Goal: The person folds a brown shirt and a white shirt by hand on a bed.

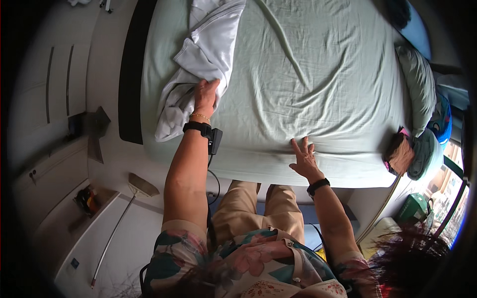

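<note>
A pale green fitted sheet [275, 104] covers the mattress before me, with wrinkles and ridges across its middle. On its left part lies a bunched white satiny cloth [208, 48]. My left hand [207, 96] is at the lower part of this cloth, its thumb towards the right; whether the fingers grip the fabric is hidden. Near the mattress's close edge, my right hand [305, 158] rests on the green sheet with its fingers spread and nothing held in it. Both wrists wear black bands.
Pillows [417, 89] and folded cloths [400, 154] lie along the bed's right end. A long-handled broom [143, 185] leans at the lower left. A dark bed end panel [132, 85] borders the mattress on the left. A green box [413, 208] stands at the lower right.
</note>
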